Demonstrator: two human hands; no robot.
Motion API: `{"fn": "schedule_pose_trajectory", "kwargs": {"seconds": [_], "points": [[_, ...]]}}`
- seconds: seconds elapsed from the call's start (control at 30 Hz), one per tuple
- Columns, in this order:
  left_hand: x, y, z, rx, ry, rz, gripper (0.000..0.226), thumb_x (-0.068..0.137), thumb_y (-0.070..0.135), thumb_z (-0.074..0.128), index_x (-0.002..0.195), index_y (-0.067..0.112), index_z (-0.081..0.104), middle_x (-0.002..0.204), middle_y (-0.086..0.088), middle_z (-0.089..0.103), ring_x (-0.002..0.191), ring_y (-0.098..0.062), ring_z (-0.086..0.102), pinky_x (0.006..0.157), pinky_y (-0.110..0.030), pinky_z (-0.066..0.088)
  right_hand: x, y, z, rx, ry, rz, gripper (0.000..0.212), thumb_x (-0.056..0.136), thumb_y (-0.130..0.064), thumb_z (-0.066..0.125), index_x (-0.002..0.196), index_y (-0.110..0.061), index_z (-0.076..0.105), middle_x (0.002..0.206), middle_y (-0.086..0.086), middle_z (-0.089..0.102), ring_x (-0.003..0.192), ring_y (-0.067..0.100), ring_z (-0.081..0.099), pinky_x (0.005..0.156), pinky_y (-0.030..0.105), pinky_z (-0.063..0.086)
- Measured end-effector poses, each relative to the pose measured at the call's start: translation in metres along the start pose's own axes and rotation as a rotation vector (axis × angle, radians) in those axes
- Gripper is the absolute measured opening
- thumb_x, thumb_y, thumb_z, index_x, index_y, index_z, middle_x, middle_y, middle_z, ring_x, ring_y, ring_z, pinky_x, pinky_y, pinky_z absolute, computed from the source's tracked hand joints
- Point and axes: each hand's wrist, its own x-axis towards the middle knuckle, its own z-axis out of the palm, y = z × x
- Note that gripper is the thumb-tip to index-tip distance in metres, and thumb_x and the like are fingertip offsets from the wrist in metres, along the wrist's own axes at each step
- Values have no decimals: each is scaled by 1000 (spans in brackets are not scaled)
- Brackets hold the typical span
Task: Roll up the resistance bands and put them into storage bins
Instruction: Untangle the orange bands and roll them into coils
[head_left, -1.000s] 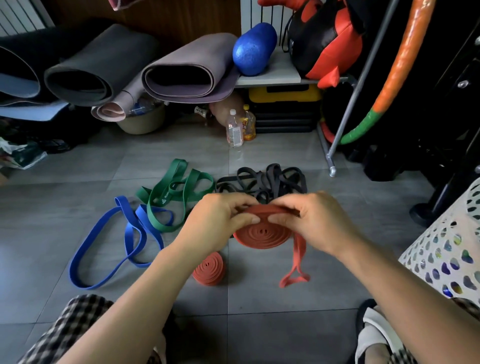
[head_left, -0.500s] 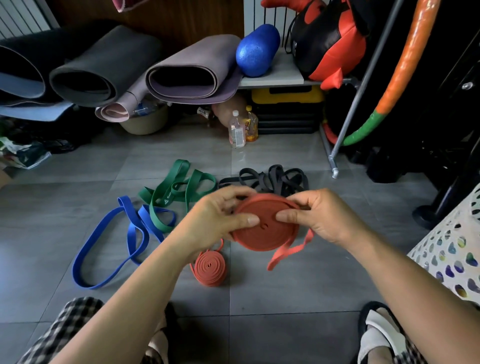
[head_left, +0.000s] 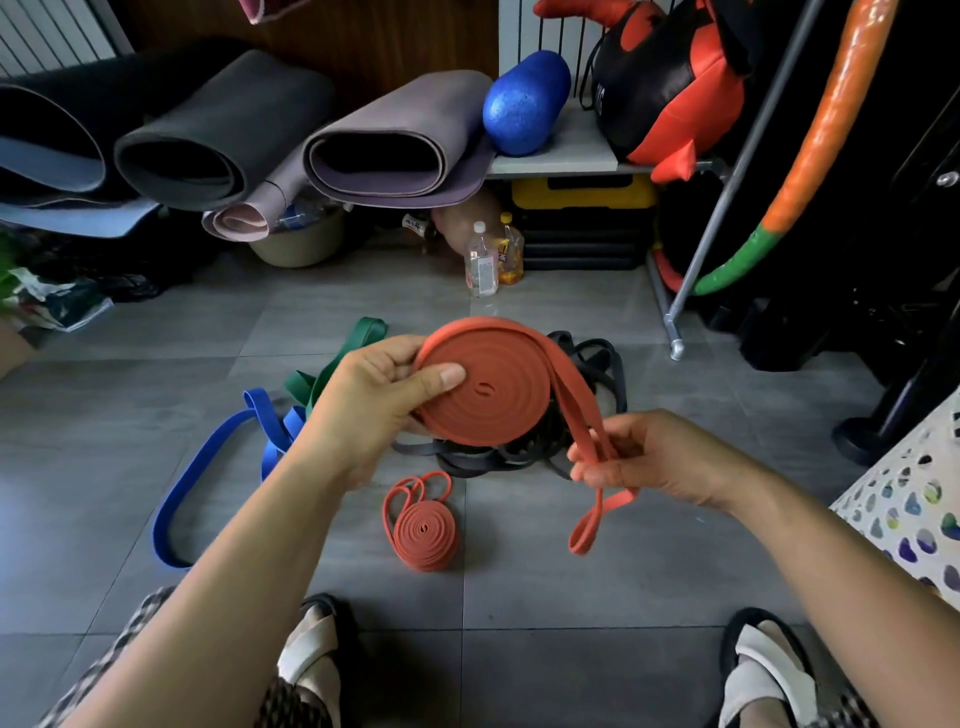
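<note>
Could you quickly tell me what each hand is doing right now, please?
Left hand: closed, gripping the rolled red band, thumb on its face.
Right hand: closed, pinching the band's loose tail.

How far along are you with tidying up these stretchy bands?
Done: one small red roll lies on the floor, not binned. In hand: the left hand grips a larger red coil while the right hand pinches its loose tail. Left: the blue band, green band and black bands lie unrolled on the floor, and every roll needs binning, presumably in the perforated basket.
</note>
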Motion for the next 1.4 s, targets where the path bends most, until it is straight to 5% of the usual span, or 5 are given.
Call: {"fn": "schedule_pose_trajectory", "kwargs": {"seconds": [0.3, 0.7, 0.9, 1.1, 1.4], "points": [[10, -4, -37, -154, 159, -27, 11, 88, 10, 52, 96, 11, 60, 74, 2, 73, 69, -14, 70, 53, -29, 58, -6, 34, -11, -461, -69, 191, 19, 79, -10, 64, 71, -27, 62, 73, -11, 62, 70, 1, 56, 65, 13, 40], [16, -17, -50, -117, 215, -104, 10, 89, 14, 54, 96, 12, 62, 75, 0, 73, 71, -16, 71, 54, -29, 58, -28, 55, -45, -51, 99, 157, 25, 75, 11, 65, 86, -11, 66, 87, 1, 71, 80, 8, 63, 72, 10, 48], [17, -20, -43, -69, 180, -150, 10, 89, 15, 54, 97, 13, 61, 74, 0, 73, 68, -17, 71, 57, -31, 59, -29, 57, -52, -59, 478, 137, 24, 78, 8, 64, 76, -14, 54, 72, 9, 61, 41, 5, 55, 45, 15, 45], [14, -19, -29, -5, 103, -182, 9, 88, 12, 55, 94, 12, 61, 71, 0, 72, 62, -14, 70, 50, -24, 56, -33, 61, -60, -650, 693, 217, 14, 87, -7, 48, 100, -6, 50, 88, 15, 61, 77, 32, 60, 69, 36, 42], [12, -14, -26, 50, 66, -188, 11, 86, 12, 57, 94, 15, 62, 72, 2, 72, 64, -13, 70, 47, -21, 53, -36, 69, -71, -759, 543, 431, 14, 88, -22, 49, 79, -16, 57, 81, 8, 65, 79, 30, 61, 66, 32, 43]]}}
